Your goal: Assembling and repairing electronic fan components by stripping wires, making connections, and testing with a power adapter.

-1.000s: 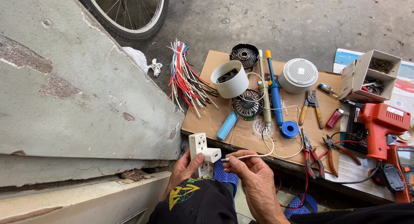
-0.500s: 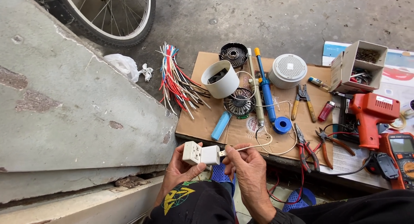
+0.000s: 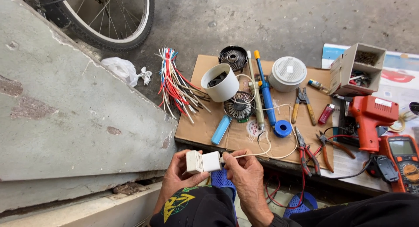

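Left hand [image 3: 174, 177] grips a white socket block [image 3: 194, 161]; right hand [image 3: 246, 174] pinches a white plug [image 3: 212, 161] seated against it. Both are held just below the cardboard sheet [image 3: 196, 126]. The plug's white cord [image 3: 262, 153] loops onto the cardboard beside red-handled pliers [image 3: 305, 150].

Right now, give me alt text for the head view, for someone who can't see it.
Two hands join a white plug block: the left hand grips it, the right hand holds its white cord. Beyond lies a cardboard sheet with a blue soldering iron, pliers and a wire bundle.
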